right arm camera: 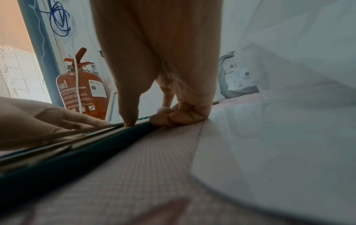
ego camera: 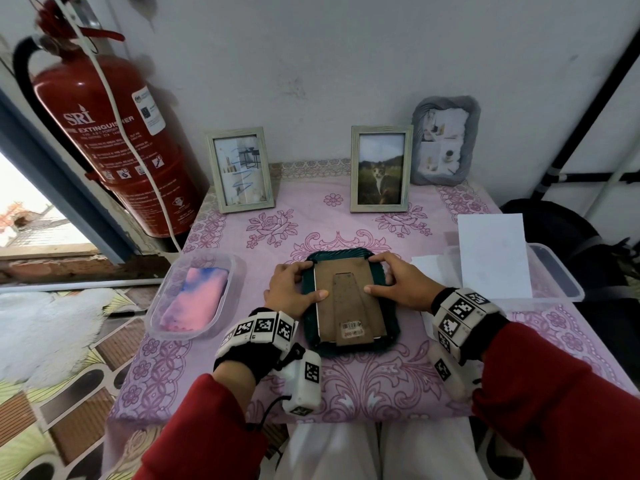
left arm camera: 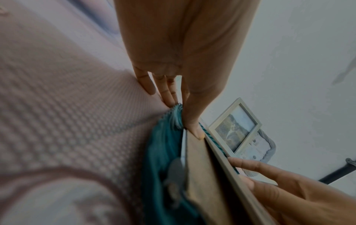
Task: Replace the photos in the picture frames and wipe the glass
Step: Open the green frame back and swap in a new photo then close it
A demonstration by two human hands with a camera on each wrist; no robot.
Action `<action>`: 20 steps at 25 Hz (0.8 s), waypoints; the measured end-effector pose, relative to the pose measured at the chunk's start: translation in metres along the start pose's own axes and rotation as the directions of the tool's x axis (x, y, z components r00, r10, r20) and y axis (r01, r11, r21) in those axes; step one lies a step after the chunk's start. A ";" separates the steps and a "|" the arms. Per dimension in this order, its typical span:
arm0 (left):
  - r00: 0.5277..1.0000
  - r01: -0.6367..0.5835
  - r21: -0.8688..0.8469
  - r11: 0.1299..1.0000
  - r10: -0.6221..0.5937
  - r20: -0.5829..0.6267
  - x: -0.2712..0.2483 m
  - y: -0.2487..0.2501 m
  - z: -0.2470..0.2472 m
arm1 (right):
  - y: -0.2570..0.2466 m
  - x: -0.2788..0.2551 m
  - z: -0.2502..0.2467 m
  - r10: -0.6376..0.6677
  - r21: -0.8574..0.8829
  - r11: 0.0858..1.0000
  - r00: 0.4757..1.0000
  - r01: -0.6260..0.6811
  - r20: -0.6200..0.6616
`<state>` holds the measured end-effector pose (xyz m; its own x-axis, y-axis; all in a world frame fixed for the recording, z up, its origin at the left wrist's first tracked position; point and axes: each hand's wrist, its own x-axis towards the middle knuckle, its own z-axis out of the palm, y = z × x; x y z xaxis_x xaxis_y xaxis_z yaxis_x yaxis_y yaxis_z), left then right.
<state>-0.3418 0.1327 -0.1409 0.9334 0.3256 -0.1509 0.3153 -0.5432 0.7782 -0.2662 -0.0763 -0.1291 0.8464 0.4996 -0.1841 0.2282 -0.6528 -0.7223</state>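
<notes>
Both hands worked a dark green picture frame (ego camera: 349, 348) lying face down at the table's centre. Left hand (ego camera: 292, 287) grasped the frame's nine o'clock edge, fingers curled over the rim and thumb pressed on the brown cardboard backing board (ego camera: 349, 296). Right hand (ego camera: 394, 282) mirrored it at three o'clock, thumb on the board and fingers hooked over the far corner. Judging by this, the backing was being seated or lifted; which could not be told. Next would come turning the side tabs, a fiddly fingertip job, then flipping the frame to wipe its glass.

At nine o'clock of the frame sat a clear plastic tub (ego camera: 232, 268) holding a pink and blue cloth (ego camera: 194, 299). At three o'clock, another clear tub (ego camera: 561, 278) held white photo sheets (ego camera: 491, 251), blank side up. Standing at twelve o'clock were two pale wooden frames, an interior print (ego camera: 240, 169) and a cat photo (ego camera: 381, 168), plus a grey frame (ego camera: 445, 140).
</notes>
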 end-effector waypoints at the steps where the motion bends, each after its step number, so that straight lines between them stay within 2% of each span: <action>1: 1.000 -0.002 0.001 1.000 0.002 0.006 0.000 -0.001 0.000 | 0.000 0.000 0.000 -0.003 -0.007 1.000 1.000 0.003 0.008; 5: 0.997 -0.015 -0.044 0.999 0.019 0.075 -0.005 0.000 -0.006 | -0.006 -0.007 -0.001 -0.005 -0.038 0.999 1.000 0.005 0.015; 8: 0.994 -0.016 -0.132 0.991 0.030 0.104 -0.019 0.005 -0.012 | -0.010 -0.026 -0.004 -0.006 -0.018 1.000 0.998 0.005 -0.061; 11: 0.997 -0.078 0.125 0.989 0.081 -0.018 -0.053 -0.002 -0.009 | -0.005 -0.055 0.000 -0.032 -0.088 0.996 0.986 0.017 -0.166; 14: 0.989 -0.077 0.299 0.951 0.112 -0.101 -0.089 -0.007 -0.001 | -0.003 -0.087 0.014 0.002 -0.134 0.991 0.987 -0.024 -0.164; 17: 0.977 -0.071 0.307 0.949 0.129 -0.172 -0.105 -0.010 0.013 | -0.003 -0.102 0.027 0.021 -0.097 0.994 0.967 -0.047 -0.254; 20: 0.957 -0.056 0.189 0.980 0.107 -0.270 -0.108 -0.008 0.022 | -0.004 -0.101 0.034 0.052 -0.040 0.997 0.941 -0.070 -0.335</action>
<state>-0.4419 0.0850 -0.1446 0.8806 0.4624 0.1034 0.2888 -0.6968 0.6565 -0.3690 -0.1047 -0.1307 0.9694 0.2450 0.0124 0.1876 -0.7080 -0.6808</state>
